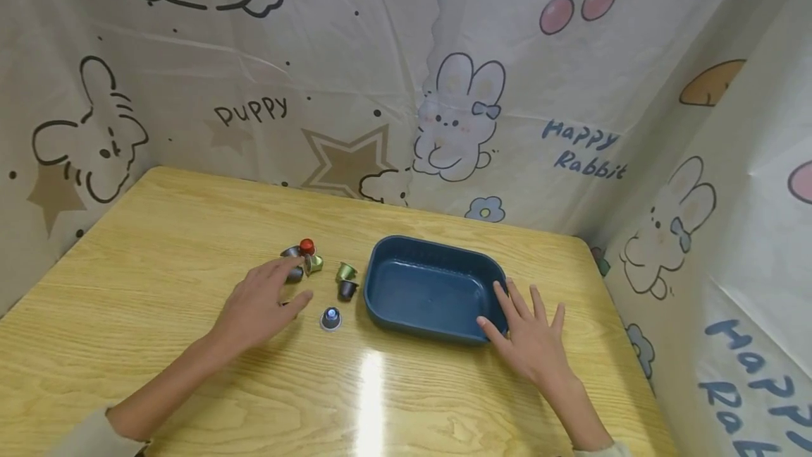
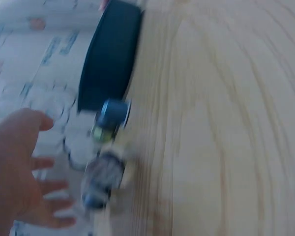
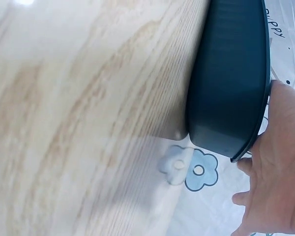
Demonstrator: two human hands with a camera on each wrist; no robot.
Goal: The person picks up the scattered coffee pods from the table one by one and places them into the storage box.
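Observation:
Several coffee capsules lie on the table left of a dark blue plastic bin [image 1: 431, 291]. My left hand [image 1: 256, 305] is over the left part of this group, fingers spread and nothing in its grasp. Around its fingertips are a red capsule [image 1: 307, 246], a light green one [image 1: 314, 264] and dark ones, partly hidden. Closer to the bin lie a green capsule [image 1: 345, 271] and a black capsule [image 1: 347, 290]. A dark blue capsule [image 1: 330, 318] stands on its rim nearer the front. At the bin's right end, my right hand [image 1: 533, 340] touches the rim with spread, fairly straight fingers.
The wooden table [image 1: 444, 400] reaches back to a patterned cloth [image 1: 355, 90] that hangs behind it and along both sides. Bin and capsules sit around the middle of the tabletop. The left wrist view is blurred.

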